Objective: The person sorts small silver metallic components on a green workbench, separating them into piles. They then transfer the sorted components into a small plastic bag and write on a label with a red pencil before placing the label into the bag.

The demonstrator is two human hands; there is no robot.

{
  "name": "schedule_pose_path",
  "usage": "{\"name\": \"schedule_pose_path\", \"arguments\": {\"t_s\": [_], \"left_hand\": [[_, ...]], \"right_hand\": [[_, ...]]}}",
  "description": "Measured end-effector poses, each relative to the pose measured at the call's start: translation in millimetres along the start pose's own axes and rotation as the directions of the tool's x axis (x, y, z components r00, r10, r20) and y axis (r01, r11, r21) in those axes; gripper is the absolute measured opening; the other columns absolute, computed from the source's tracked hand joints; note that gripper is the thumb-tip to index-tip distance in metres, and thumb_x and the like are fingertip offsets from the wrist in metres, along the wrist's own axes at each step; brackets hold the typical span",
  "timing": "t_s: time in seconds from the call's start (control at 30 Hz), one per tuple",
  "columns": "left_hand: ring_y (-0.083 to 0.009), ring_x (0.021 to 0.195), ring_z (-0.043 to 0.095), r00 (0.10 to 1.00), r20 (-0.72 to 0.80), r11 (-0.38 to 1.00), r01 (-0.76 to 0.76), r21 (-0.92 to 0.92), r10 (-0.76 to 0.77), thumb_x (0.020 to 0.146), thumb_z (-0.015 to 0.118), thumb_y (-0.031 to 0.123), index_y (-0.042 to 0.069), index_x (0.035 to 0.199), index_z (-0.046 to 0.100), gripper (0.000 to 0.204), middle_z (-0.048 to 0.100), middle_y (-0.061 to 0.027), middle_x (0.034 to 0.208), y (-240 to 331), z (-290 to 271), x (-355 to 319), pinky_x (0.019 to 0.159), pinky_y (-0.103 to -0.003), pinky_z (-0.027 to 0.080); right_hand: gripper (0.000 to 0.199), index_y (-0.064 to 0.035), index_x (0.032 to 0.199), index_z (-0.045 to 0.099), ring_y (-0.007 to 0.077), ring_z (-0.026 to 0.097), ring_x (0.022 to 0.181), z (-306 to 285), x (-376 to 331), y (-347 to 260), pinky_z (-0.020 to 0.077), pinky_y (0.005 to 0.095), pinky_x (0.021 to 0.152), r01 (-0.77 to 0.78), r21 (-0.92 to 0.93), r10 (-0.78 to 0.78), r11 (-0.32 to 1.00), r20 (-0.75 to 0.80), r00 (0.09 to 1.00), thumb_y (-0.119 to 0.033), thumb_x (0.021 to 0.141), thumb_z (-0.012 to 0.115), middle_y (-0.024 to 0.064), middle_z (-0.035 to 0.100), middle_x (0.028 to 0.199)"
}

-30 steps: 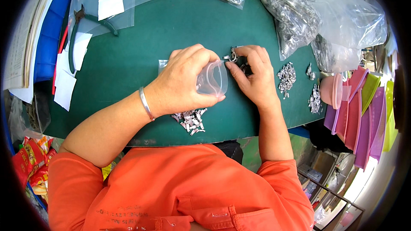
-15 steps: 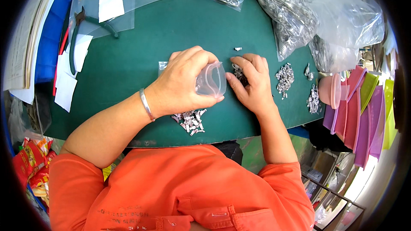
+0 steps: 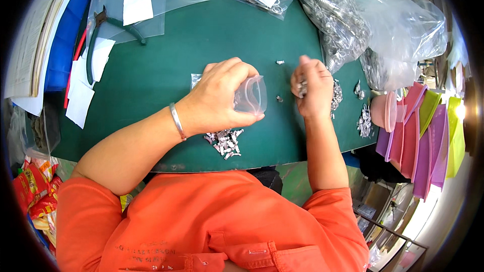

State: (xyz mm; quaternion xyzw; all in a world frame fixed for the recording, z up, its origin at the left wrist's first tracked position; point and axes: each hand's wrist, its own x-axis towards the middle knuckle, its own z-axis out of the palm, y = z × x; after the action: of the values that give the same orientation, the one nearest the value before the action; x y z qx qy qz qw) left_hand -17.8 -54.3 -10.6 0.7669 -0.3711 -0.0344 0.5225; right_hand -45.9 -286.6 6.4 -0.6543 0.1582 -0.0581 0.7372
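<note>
My left hand [image 3: 219, 93] is closed around a small clear plastic bag [image 3: 253, 94], whose mouth gapes toward the right. My right hand [image 3: 314, 89], slightly blurred, is curled around small silvery metal pieces [image 3: 302, 89] that show at its thumb side. One loose metal piece [image 3: 279, 98] lies on the table between the hands, and another bit [image 3: 280, 62] lies farther away. Below my left wrist is a pile of short metal pieces [image 3: 225, 144]. Partly behind my right hand sits a second pile of metal parts [image 3: 337, 96].
The green table [image 3: 176, 35] holds green-handled pliers [image 3: 91, 55] and paper slips [image 3: 137, 7] at left. Large clear bags of metal parts [image 3: 343, 27] stand far right. Nearer right are another metal pile [image 3: 365, 122], a pink cup [image 3: 381, 111] and coloured bins [image 3: 423, 131].
My right hand has come up off the table and shifted right, curling around metal pieces. The dark cluster beneath it is gone, leaving one piece. My left hand still holds the bag.
</note>
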Motion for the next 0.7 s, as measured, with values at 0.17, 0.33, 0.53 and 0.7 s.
{"name": "schedule_pose_path", "arguments": {"t_s": [0.17, 0.33, 0.53, 0.7], "left_hand": [[-0.0259, 0.091, 0.057, 1.0, -0.024, 1.0, -0.015, 0.02, 0.015, 0.063, 0.085, 0.026, 0.006, 0.107, 0.058, 0.055, 0.057, -0.0066, 0.095, -1, 1, -2, 0.088, -0.036, 0.041], [-0.0286, 0.091, 0.058, 0.999, -0.036, 1.0, -0.004, -0.008, 0.004, 0.062, 0.085, 0.026, 0.006, 0.107, 0.058, 0.056, 0.057, -0.0079, 0.094, -3, 4, -1, 0.087, -0.038, 0.041], [-0.0295, 0.09, 0.059, 0.996, -0.077, 0.999, -0.047, 0.001, 0.047, 0.063, 0.085, 0.026, 0.005, 0.107, 0.058, 0.056, 0.058, -0.009, 0.095, -5, 6, -1, 0.084, -0.038, 0.043], [-0.0282, 0.09, 0.059, 0.998, -0.057, 1.0, -0.024, 0.008, 0.025, 0.064, 0.085, 0.027, 0.004, 0.106, 0.058, 0.055, 0.059, -0.0088, 0.096, -4, 2, -2, 0.085, -0.037, 0.044]], "right_hand": [[0.035, -0.0089, 0.076, 0.048, 0.0148, 0.041, 0.056, 28, -8, -15, 0.029, 0.0254, 0.043, -0.333, 0.703, 0.159, 0.628, 0.304, 0.939, -0.034, 0.101, 0.045, 0.0032, 0.045, 0.069], [0.034, -0.0044, 0.078, 0.049, 0.0202, 0.049, 0.069, 79, -37, -22, 0.0421, 0.0339, 0.065, -0.036, 0.595, -0.065, 0.803, 0.147, 0.987, -0.026, 0.103, 0.044, 0.0085, 0.051, 0.075], [0.03, 0.0019, 0.087, 0.057, 0.0254, 0.063, 0.089, 80, -44, -20, 0.0489, 0.037, 0.084, 0.226, 0.389, -0.27, 0.893, 0.062, 0.961, -0.018, 0.104, 0.044, 0.0168, 0.064, 0.093], [0.015, 0.0004, 0.092, 0.061, 0.0194, 0.064, 0.077, 22, -38, -38, 0.0517, 0.0366, 0.069, 0.05, -0.509, -0.01, 0.859, 0.08, 0.997, -0.014, 0.098, 0.059, 0.0063, 0.066, 0.087]]}}
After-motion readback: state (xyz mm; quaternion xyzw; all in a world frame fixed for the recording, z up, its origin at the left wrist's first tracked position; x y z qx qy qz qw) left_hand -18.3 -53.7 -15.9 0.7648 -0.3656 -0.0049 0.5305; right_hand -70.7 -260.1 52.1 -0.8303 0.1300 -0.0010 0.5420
